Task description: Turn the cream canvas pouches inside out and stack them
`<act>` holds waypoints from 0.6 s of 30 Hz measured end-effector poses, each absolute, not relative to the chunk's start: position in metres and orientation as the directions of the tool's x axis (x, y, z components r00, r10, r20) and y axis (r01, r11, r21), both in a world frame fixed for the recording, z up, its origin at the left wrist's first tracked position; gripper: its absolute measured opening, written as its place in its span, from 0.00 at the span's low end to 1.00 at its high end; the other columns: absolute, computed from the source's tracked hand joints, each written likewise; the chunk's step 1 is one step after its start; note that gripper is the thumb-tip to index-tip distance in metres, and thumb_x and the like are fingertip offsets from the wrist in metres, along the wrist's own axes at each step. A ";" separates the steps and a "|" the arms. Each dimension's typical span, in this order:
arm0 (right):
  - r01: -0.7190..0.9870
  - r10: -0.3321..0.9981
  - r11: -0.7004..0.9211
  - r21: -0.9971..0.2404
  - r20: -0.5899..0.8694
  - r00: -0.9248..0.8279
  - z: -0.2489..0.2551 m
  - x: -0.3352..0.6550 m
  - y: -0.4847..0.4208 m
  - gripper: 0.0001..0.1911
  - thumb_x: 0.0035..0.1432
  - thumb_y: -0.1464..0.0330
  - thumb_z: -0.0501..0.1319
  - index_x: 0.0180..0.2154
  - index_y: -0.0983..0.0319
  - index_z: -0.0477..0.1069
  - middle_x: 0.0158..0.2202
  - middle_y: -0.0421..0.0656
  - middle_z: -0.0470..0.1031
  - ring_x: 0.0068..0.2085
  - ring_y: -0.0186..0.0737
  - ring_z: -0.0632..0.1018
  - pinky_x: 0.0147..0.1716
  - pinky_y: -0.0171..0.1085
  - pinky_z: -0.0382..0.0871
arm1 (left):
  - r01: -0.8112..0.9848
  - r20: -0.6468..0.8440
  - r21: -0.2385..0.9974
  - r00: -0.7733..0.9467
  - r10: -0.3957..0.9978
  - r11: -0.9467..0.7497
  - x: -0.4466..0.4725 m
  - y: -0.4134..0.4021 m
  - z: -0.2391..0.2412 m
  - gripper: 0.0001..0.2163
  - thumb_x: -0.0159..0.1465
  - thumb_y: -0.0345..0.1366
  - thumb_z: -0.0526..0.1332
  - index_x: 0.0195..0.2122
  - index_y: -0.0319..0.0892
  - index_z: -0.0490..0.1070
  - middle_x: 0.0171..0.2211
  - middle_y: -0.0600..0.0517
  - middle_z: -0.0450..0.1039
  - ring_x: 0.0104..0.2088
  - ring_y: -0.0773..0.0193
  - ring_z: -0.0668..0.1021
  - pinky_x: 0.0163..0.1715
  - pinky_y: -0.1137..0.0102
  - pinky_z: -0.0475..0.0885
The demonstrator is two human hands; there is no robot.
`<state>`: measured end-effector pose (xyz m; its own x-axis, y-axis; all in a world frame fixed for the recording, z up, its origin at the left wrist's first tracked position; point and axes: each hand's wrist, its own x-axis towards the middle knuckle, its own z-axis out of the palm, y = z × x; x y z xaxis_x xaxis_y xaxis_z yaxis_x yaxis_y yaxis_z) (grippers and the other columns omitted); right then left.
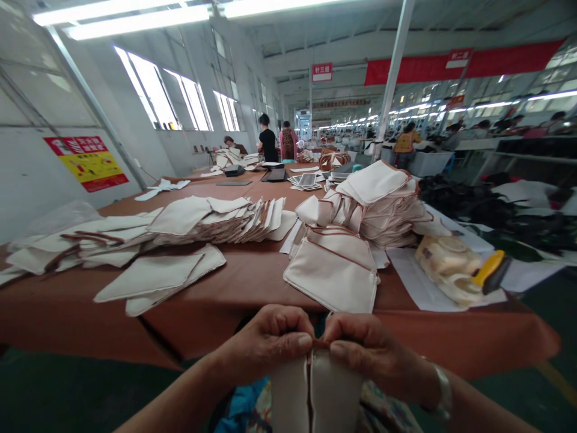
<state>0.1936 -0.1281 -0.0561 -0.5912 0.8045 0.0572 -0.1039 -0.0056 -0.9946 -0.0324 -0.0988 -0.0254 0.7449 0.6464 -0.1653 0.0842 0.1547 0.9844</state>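
Close to my body, below the table's front edge, hangs a cream fabric panel with a brown-edged slit down its middle. My left hand pinches its top edge left of the slit. Just across the slit, my right hand pinches the same brown-trimmed edge between thumb and bent fingers. The fingertips of both hands are a short gap apart. Directly beyond them, a cream pouch-like piece with brown piping lies at the table edge. The panel's lower part runs out of view.
The brown-covered table carries a long row of cream pieces, two loose pieces and a tall stack. A yellow-handled tool rests by a plastic-wrapped bundle at right. Several people work farther back.
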 end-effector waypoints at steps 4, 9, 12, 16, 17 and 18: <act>-0.047 0.793 0.006 -0.999 0.033 -0.608 -0.040 0.198 -0.121 0.24 0.67 0.54 0.51 0.34 0.68 0.70 0.26 0.38 0.60 0.27 0.30 0.57 0.24 0.31 0.49 | 0.162 -0.176 0.984 0.783 0.596 0.078 -0.032 -0.096 -0.015 0.17 0.62 0.48 0.61 0.31 0.37 0.65 0.23 0.57 0.56 0.22 0.74 0.57 0.19 0.77 0.50; -0.019 0.771 0.041 -0.999 0.044 -0.635 -0.032 0.189 -0.118 0.23 0.61 0.51 0.57 0.28 0.66 0.65 0.24 0.36 0.57 0.25 0.29 0.56 0.21 0.30 0.48 | 0.225 -0.166 0.974 0.770 0.615 -0.019 -0.030 -0.095 -0.005 0.18 0.63 0.49 0.60 0.31 0.37 0.65 0.24 0.56 0.58 0.23 0.72 0.59 0.20 0.77 0.52; -0.074 0.765 0.002 -0.997 0.049 -0.642 -0.040 0.184 -0.118 0.21 0.58 0.53 0.62 0.28 0.66 0.65 0.24 0.35 0.57 0.24 0.28 0.56 0.21 0.29 0.48 | 0.275 -0.218 0.962 0.756 0.617 0.004 -0.032 -0.094 -0.003 0.19 0.61 0.51 0.62 0.30 0.37 0.65 0.24 0.56 0.58 0.23 0.72 0.58 0.20 0.76 0.51; -0.151 0.747 -0.069 -0.986 0.049 -0.663 -0.052 0.183 -0.118 0.20 0.58 0.55 0.63 0.29 0.66 0.66 0.27 0.39 0.61 0.26 0.29 0.59 0.23 0.30 0.51 | 0.227 -0.241 0.968 0.752 0.613 0.103 -0.038 -0.091 -0.003 0.25 0.64 0.57 0.53 0.30 0.35 0.68 0.24 0.54 0.60 0.23 0.71 0.59 0.21 0.75 0.53; -0.168 0.748 -0.081 -0.982 0.051 -0.662 -0.053 0.184 -0.118 0.20 0.58 0.55 0.63 0.29 0.66 0.66 0.27 0.39 0.62 0.26 0.29 0.60 0.23 0.30 0.51 | 0.212 -0.246 0.969 0.742 0.623 0.130 -0.038 -0.090 -0.004 0.26 0.65 0.57 0.51 0.30 0.35 0.69 0.24 0.53 0.61 0.23 0.70 0.60 0.22 0.75 0.54; -0.185 0.750 -0.091 -0.978 0.055 -0.659 -0.055 0.184 -0.118 0.20 0.58 0.56 0.63 0.28 0.66 0.66 0.27 0.39 0.62 0.26 0.29 0.60 0.23 0.30 0.51 | 0.207 -0.263 0.965 0.733 0.627 0.162 -0.038 -0.090 -0.004 0.26 0.64 0.57 0.52 0.31 0.35 0.70 0.25 0.53 0.63 0.23 0.70 0.61 0.22 0.75 0.55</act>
<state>0.1844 -0.1180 -0.0545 -0.6589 0.7502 0.0552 -0.1854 -0.0908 -0.9785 -0.0383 -0.0903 -0.0043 0.7335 0.6267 -0.2631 0.2074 0.1623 0.9647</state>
